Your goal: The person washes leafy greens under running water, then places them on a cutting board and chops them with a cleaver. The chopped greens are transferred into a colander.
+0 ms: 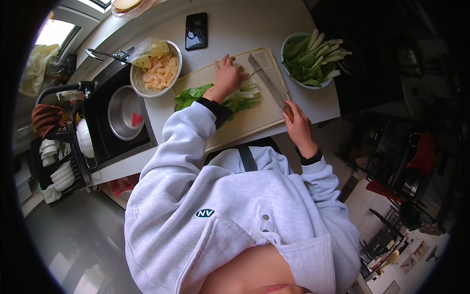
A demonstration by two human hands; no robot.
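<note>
My right hand (300, 126) grips the wooden handle of a kitchen knife (270, 82). The long blade lies over the right part of a cream cutting board (235, 134), its tip pointing to the far edge. My left hand (228, 77) is over the cut leafy greens (244, 97) on the board, fingers spread around the pale stems. Its palm hides what lies beneath, so a firm hold cannot be made out. Green leaves stick out to the left of the wrist, stems to the right.
A bowl of leafy greens (290, 82) stands right of the board. To the left, a metal bowl (178, 70) holds raw, pale meat pieces and a plastic bag. Behind the board lies a phone (196, 31). The black sink (106, 106) contains a steel basin (115, 128).
</note>
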